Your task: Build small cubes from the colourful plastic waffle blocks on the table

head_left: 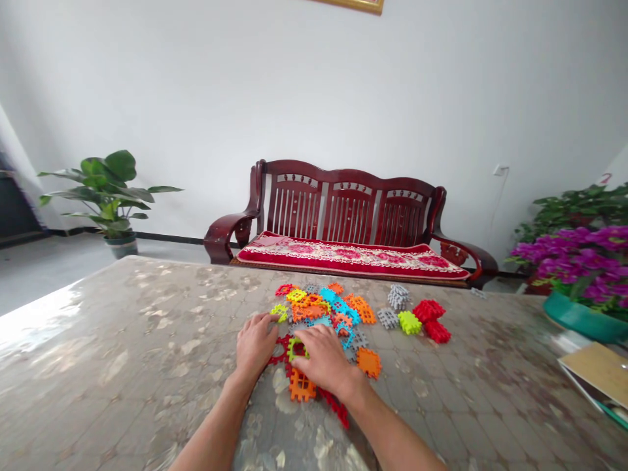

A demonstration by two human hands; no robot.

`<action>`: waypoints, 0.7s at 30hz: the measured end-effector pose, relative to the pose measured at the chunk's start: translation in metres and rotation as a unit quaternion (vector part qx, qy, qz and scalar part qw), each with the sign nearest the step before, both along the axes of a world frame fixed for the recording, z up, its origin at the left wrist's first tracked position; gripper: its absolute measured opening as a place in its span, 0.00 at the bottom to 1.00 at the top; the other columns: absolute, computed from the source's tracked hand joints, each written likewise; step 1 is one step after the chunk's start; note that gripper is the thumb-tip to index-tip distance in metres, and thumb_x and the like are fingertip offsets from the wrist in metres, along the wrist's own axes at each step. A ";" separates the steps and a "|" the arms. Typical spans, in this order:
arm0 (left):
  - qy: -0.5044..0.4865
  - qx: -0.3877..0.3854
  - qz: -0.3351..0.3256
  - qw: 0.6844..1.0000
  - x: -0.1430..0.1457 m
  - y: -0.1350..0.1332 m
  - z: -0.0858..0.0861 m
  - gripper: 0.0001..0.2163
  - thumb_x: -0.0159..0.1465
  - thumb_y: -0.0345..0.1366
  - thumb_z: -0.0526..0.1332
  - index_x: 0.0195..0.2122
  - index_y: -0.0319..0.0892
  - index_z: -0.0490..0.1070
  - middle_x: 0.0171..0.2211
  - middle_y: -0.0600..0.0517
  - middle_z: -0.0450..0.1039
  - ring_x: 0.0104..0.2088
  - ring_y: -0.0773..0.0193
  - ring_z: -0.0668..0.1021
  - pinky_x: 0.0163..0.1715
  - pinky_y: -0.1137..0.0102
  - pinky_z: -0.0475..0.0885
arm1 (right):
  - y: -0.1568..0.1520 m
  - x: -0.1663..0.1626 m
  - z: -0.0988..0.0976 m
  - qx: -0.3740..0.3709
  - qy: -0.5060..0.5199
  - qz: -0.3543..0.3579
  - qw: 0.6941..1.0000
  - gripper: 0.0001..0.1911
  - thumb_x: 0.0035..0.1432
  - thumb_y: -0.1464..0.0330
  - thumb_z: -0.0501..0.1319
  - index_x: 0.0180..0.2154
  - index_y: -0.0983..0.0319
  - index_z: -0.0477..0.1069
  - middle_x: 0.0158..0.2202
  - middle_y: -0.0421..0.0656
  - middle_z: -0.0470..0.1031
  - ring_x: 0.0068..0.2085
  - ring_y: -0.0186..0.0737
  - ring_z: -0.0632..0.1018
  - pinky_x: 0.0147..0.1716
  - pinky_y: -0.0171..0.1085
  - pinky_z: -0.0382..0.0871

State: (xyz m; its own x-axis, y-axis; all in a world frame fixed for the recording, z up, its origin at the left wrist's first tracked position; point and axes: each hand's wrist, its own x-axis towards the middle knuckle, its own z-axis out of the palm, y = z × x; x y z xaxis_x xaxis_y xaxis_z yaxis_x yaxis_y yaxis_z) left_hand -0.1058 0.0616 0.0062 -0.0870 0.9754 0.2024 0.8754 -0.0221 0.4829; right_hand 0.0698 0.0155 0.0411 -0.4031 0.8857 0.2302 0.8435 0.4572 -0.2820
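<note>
A loose heap of interlocking plastic tiles (314, 311) with notched edges lies on the table, in orange, blue, yellow, red and grey. At the heap's left edge is my left hand (256, 345), palm down, fingers stretched toward a yellow-green tile (279, 313). My right hand (324, 358) reaches over the near part, its thumb and forefinger around a green window-shaped tile (294, 347). Just below that sit an orange window tile (301, 386) and dark red tiles (279, 351). Another red piece (338, 411) shows partly under my right wrist. Beside my right hand lies a solid orange tile (369, 363).
Right of the heap are stacked grey tiles (398, 297), yellow-green tiles (409, 322) and red tiles (432, 320). A patterned cloth covers the table (147, 366). At the right edge stand purple flowers (583, 261) and a box (598, 373). A wooden bench (343, 176) is behind.
</note>
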 end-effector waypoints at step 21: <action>0.015 0.000 0.000 1.000 -0.002 0.002 -0.002 0.17 0.63 0.37 0.51 0.48 0.51 0.75 0.55 0.52 0.72 0.54 0.56 0.72 0.53 0.63 0.64 | 0.004 0.040 -0.001 0.113 0.039 -0.115 0.986 0.17 0.57 0.61 0.61 0.48 0.55 0.72 0.43 0.42 0.79 0.44 0.41 0.76 0.47 0.37 0.64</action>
State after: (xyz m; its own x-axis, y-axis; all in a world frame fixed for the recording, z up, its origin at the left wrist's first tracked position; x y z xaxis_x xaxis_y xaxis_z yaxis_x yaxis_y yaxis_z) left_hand -0.1074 0.0638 0.0040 -0.0806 0.9754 0.2052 0.8895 -0.0225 0.4564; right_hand 0.1100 0.0192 0.0402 -0.1713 0.8739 0.4549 0.9120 0.3153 -0.2623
